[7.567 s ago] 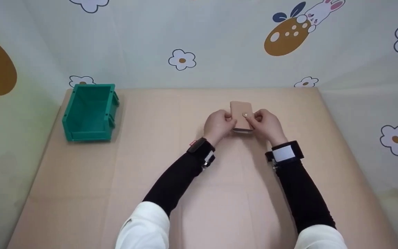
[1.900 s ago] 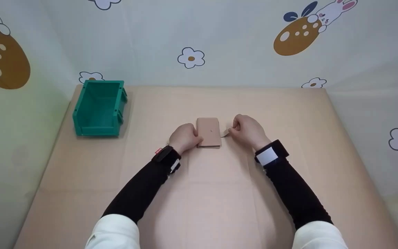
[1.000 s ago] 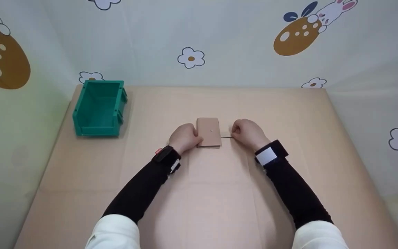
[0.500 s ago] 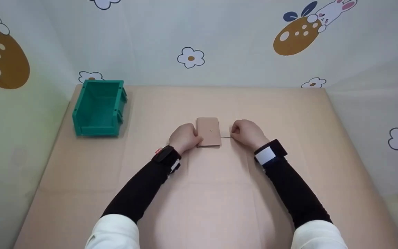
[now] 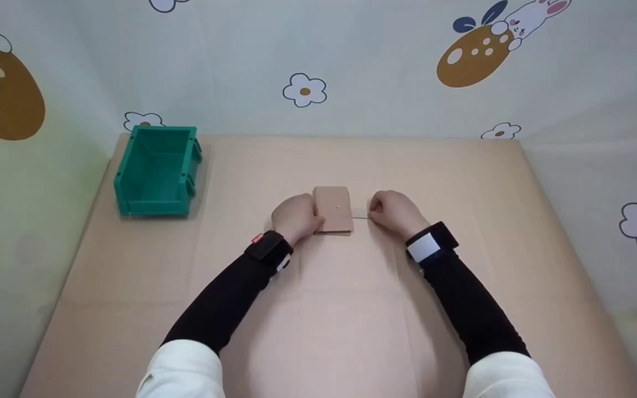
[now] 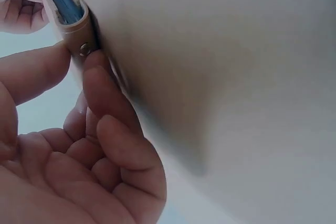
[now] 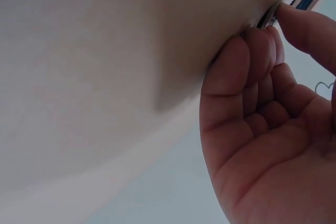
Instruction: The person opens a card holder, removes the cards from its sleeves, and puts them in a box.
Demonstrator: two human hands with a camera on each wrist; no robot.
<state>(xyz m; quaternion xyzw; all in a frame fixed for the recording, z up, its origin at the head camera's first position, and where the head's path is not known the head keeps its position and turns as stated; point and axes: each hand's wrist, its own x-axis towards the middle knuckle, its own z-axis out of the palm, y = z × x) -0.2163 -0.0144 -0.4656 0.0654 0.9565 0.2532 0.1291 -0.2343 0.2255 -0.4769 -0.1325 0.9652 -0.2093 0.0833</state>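
My left fingers (image 6: 106, 92) clamp the still-closed card case (image 5: 331, 198); right of it, its undone strap (image 5: 359, 213) seems pinched by my right fingers (image 7: 260, 56).

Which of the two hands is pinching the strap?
The right hand pinches the strap; the left hand grips the wallet by its opposite edge.

A small screened-off tabletop workspace, wider room not tellable, beige-topped table (image 5: 351, 320) beneath the fingers (image 6: 126, 145), pale walls (image 5: 235, 61) printed with flowers (image 5: 304, 90) and rabbits (image 5: 524, 23) beyond and either side of them, green open-fronted bin (image 5: 155, 208) off to their left.
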